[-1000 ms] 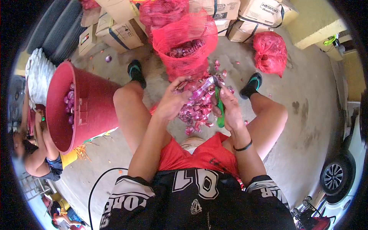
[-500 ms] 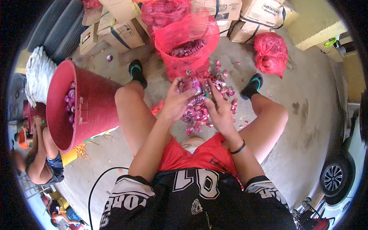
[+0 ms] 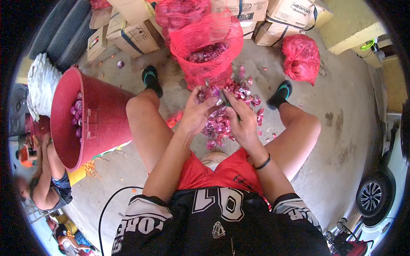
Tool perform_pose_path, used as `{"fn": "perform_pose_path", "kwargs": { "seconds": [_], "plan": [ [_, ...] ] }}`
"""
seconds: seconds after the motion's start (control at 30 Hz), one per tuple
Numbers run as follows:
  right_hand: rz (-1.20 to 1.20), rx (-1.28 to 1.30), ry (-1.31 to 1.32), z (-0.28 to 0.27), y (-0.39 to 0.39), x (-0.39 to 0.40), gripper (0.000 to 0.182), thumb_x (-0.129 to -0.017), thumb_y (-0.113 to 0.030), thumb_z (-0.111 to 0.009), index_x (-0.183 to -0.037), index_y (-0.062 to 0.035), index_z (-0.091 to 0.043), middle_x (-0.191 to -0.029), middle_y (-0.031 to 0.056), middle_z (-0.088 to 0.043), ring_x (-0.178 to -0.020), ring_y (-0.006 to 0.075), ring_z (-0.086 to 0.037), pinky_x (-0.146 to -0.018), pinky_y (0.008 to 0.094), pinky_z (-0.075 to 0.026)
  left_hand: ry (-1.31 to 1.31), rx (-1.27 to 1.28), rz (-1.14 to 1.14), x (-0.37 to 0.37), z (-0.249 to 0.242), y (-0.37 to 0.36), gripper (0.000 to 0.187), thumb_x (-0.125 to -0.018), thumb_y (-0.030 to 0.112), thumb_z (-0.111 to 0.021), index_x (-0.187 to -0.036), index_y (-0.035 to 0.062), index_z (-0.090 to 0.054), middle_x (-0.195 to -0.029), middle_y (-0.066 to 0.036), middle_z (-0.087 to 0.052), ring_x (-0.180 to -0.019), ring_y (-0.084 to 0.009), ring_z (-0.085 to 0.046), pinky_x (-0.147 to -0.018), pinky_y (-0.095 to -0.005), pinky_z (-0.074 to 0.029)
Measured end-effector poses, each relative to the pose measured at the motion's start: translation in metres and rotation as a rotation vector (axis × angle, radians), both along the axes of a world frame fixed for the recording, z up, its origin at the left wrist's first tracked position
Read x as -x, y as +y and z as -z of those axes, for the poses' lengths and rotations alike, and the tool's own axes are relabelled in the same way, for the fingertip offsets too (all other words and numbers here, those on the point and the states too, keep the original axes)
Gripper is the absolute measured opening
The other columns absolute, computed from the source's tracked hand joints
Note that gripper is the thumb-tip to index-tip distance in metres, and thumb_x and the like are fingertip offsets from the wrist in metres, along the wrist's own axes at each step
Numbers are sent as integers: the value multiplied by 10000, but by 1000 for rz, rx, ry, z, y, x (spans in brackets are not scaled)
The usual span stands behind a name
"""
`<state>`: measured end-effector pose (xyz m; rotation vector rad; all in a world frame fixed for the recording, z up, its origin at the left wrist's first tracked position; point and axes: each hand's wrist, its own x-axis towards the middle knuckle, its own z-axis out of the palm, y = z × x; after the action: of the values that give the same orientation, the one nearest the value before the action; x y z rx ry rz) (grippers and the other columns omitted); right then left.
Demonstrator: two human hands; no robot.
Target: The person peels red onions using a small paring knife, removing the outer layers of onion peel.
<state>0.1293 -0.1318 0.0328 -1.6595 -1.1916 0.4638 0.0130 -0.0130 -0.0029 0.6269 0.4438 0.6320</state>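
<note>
A red onion is gripped in my left hand, between the thumb and fingers, over the floor between my knees. My right hand is closed beside it on a small knife, its blade near the onion's right side. The knife's handle is mostly hidden by my fingers. Below both hands lies a heap of purple onion skins. Just past them stands an open red mesh sack with onions inside.
To the left, a large red tub leans with peeled onions inside. A tied red sack sits at the right. Cardboard boxes line the back. Another person sits at far left. A parked car is at right.
My right hand has shifted slightly with the knife against the onion, and the green bit by the thumb is less visible. A piece of skin blurs near the sack. My left hand still holds the onion.
</note>
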Motion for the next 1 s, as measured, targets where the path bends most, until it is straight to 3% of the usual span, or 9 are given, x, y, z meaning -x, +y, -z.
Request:
{"fn": "perform_pose_path", "kwargs": {
  "seconds": [0.13,0.27,0.37,0.47,0.57,0.6,0.83,0.97,1.0],
  "plan": [
    [122,-141,91,17,3,-9,375,-961,-129,-546,-1313,1,-539,-1082,121,-660,-872,186,-609,-811,318,-495,-53,16,97,4,-5,1,442,-867,83,-666,-1245,77,-436,-1167,-127,-594,-1042,-274,-628,-895,-490,-545],
    [132,-40,642,6,-6,-16,379,-998,-173,-503,-1344,-20,-520,-966,-26,-595,-720,49,-481,-648,198,-425,-154,41,158,7,-9,2,475,-876,92,-651,-1290,80,-416,-1214,-147,-578,-1101,-298,-606,-920,-499,-533],
    [-64,-26,647,-2,-12,-16,391,-1000,-183,-506,-1363,-38,-507,-859,-56,-537,-652,24,-412,-583,173,-369,-208,139,118,5,-10,1,473,-878,63,-633,-1297,82,-415,-1236,-140,-569,-1120,-302,-595,-937,-502,-519],
    [-226,24,634,-1,-16,-11,411,-1019,-197,-460,-1408,-65,-457,-791,-35,-492,-607,42,-420,-539,174,-345,-35,-15,63,2,0,2,481,-875,56,-635,-1302,84,-415,-1255,-132,-561,-1132,-302,-588,-962,-496,-502],
    [-28,30,550,12,-15,-24,411,-1020,-195,-454,-1409,-65,-456,-792,-32,-502,-597,48,-424,-532,174,-349,-12,44,98,6,4,3,474,-874,63,-644,-1292,72,-421,-1261,-129,-559,-1140,-292,-585,-973,-486,-495],
    [15,3,729,4,-16,-28,382,-1006,-192,-499,-1367,-69,-515,-796,-60,-512,-622,30,-416,-551,190,-359,-22,45,118,9,5,3,476,-871,65,-650,-1289,68,-422,-1260,-129,-561,-1141,-291,-586,-972,-482,-497],
    [268,-21,808,15,-18,-54,412,-1014,-225,-480,-1400,-82,-472,-790,-42,-530,-592,40,-425,-497,184,-346,-65,74,179,10,5,6,500,-854,67,-680,-1280,54,-418,-1244,-126,-572,-1109,-294,-607,-955,-464,-517],
    [228,48,515,20,-21,-49,447,-1005,-185,-499,-1408,-2,-433,-923,-12,-575,-789,68,-475,-734,208,-429,-29,64,117,10,0,5,482,-861,43,-663,-1275,48,-417,-1226,-134,-580,-1101,-288,-613,-937,-448,-528],
    [219,64,462,20,-23,-46,469,-998,-173,-501,-1424,-2,-401,-934,2,-589,-796,80,-489,-741,223,-437,-7,39,108,9,-2,6,476,-860,27,-657,-1271,47,-417,-1224,-136,-580,-1096,-281,-614,-932,-442,-530]
  ]
}}
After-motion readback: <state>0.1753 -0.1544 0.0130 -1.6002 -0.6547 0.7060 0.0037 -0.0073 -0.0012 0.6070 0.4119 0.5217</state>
